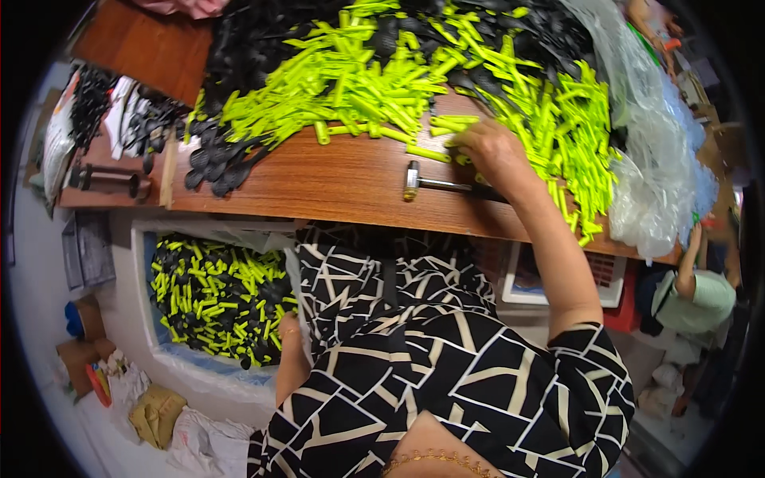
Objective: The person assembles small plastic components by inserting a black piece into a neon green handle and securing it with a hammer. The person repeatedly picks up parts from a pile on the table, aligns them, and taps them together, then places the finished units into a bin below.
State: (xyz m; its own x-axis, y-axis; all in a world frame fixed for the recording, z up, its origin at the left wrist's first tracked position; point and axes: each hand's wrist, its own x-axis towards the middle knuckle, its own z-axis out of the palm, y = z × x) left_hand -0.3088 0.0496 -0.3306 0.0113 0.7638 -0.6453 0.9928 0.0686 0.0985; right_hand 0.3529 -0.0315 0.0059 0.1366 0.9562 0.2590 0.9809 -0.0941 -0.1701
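Over the wooden table, my right hand (pixel 490 151) has its fingers curled down among bright green plastic tubes (pixel 428 152). It looks closed, but its fingertips and anything in them are hard to make out. Just below it lies a small hammer (pixel 412 181) with a metal and yellowish head and a dark handle. My left hand (pixel 288 325) hangs low at the right side of a bin (pixel 143 311), by black pieces with green ends (pixel 219 295). The fingers of that hand are mostly hidden.
Big heaps of green tubes (pixel 343 92) and black utensil parts (pixel 271 40) cover the table's far side. Several black utensils (pixel 215 163) lie at the left. Clear plastic bags (pixel 637 191) bulge at the right. Another person (pixel 693 299) is at the far right.
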